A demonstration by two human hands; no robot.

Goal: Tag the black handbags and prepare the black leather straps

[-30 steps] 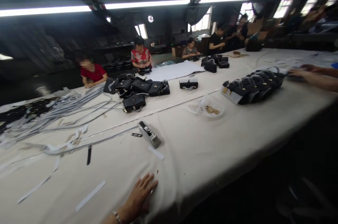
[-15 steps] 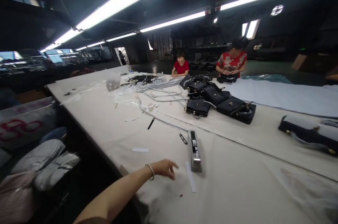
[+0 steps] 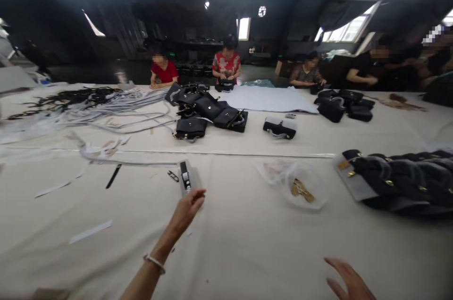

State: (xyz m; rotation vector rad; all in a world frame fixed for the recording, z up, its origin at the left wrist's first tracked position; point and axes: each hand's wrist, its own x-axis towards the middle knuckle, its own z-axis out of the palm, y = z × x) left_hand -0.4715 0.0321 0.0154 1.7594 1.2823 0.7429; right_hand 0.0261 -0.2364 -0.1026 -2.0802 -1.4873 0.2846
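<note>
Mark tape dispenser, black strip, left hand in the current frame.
Tape dispenser [image 3: 185, 178]: head view, uncovered part of its top.
Black strip [image 3: 113, 176]: head view, middle of its length.
Left hand [image 3: 187, 207]: head view, back of the hand.

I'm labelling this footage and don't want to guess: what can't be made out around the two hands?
Head view, hidden: the near end of the tape dispenser, behind the left hand; whether they touch is unclear.
Head view, cut off: the right hand, by the bottom edge.
Head view, cut off by the right edge and blurred: the row of black bags; no sure count.
</note>
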